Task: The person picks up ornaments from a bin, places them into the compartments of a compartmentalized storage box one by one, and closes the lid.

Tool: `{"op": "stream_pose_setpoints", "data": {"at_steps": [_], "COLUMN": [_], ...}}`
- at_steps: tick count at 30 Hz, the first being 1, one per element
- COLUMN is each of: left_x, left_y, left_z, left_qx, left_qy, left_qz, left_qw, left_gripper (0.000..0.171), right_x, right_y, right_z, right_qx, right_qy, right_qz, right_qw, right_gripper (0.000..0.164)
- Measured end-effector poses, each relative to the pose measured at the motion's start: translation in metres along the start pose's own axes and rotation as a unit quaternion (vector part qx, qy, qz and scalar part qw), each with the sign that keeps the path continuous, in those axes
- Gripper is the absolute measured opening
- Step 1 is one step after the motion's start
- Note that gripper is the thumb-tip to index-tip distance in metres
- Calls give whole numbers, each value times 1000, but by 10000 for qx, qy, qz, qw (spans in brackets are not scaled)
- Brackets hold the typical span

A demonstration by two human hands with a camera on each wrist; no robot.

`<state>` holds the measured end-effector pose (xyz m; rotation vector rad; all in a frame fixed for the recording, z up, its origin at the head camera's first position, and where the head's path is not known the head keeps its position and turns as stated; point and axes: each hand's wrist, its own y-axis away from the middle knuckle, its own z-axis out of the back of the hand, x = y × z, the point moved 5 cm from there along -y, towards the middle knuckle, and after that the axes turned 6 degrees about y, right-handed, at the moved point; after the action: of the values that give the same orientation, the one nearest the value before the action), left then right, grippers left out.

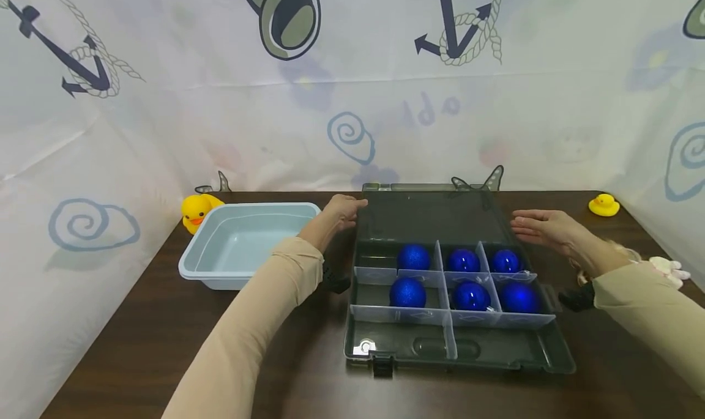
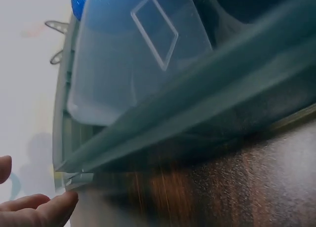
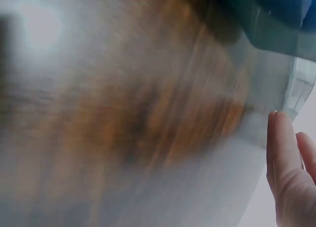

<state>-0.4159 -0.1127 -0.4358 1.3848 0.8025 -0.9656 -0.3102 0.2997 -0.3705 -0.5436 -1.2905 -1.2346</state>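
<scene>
Roughly at the middle of the dark table (image 1: 297, 376) lies a grey see-through case (image 1: 512, 344), open, its lid (image 1: 429, 216) on the side away from the person. Clear dividers (image 1: 396, 314) split it into compartments, and six blue balls sit in the two rows nearer the lid, one to each. In the row next to the lid there is a left ball (image 1: 414, 257) toward the right end of a wide compartment, then a shiny middle ball (image 1: 464, 261) and a right ball (image 1: 505, 262) in narrower ones; the next row repeats this, with a glittery ball (image 1: 407, 293) at left, a shiny one (image 1: 471, 296) in the middle and another (image 1: 519, 298) at right. The left hand (image 1: 343, 212) is at the lid's left edge, thumb and fingers apart and gripping nothing; whether a fingertip touches the corner cannot be told. The right hand (image 1: 551, 228) is just beside the lid's right edge, fingers nearly straight and close together, with nothing in its grasp. Left of the case stands a pale blue tub (image 1: 217, 276), its inner floor showing. A big duck (image 1: 196, 211) is behind the tub's far left corner, and a small duck (image 1: 604, 205) rests at the table's far right, before a patterned curtain (image 1: 248, 131).
</scene>
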Motion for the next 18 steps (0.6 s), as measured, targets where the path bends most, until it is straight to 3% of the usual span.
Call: {"op": "stream_pose_setpoints", "data": {"at_steps": [2, 4, 5, 8, 12, 16, 18], "left_x": [23, 32, 33, 27, 14, 5, -8], "left_y": [-57, -77, -79, -67, -38, -27, -8], "left_z": [8, 10, 9, 7, 5, 10, 9], "left_qx": [32, 96, 129, 167, 147, 42, -241], "left_qy": [90, 144, 183, 265, 290, 546, 624], "left_qz": [122, 201, 238, 271, 256, 15, -162], "left_qw": [9999, 9996, 9995, 9991, 9991, 9985, 9976], "left_gripper": [74, 72, 71, 56, 4, 6, 27], "right_x": [-1, -1, -1, -1, 3, 8, 12], "right_y": [-6, -11, -14, -20, -25, -28, -28], "right_z": [0, 0, 1, 4, 8, 11, 12], "right_qx": [33, 66, 81, 150, 227, 152, 20], "right_qy": [208, 313, 330, 270, 28, -343, -507], "right_qz": [-34, -67, -75, -118, -143, -117, -89], "right_qw": [9998, 9995, 9994, 9995, 9996, 9992, 9987], "right_gripper": [69, 68, 68, 67, 57, 22, 17]}}
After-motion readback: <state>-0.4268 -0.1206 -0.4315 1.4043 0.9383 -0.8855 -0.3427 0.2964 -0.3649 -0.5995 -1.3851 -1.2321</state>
